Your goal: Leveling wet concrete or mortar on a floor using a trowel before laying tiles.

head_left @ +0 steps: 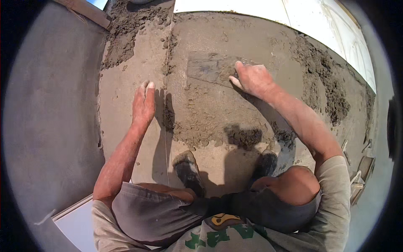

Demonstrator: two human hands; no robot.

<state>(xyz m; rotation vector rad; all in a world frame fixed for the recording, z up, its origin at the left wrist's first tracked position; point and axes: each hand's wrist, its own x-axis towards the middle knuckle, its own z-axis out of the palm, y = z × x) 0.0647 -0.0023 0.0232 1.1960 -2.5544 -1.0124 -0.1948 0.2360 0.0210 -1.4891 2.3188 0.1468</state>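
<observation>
My right hand (255, 80) is closed round the handle end of a flat, mortar-smeared trowel (208, 67). Its long blade lies on the wet grey mortar (226, 40) and points to the left. The handle itself is mostly covered by my fingers. To the left, my left hand (144, 103) holds nothing, its fingers stretched forward above the bare floor (126, 84). A thin pale line (168, 63), like a string, runs just right of that hand. Nearer my feet the mortar (201, 113) is rough and crumbly.
White tiles (268, 10) border the mortar at the far right. Loose mortar (323, 80) lies along them, with another heap (126, 33) at the far left. A grey wall (50, 105) rises on the left. Tools (357, 182) lie at right. My boots (187, 170) stand close by.
</observation>
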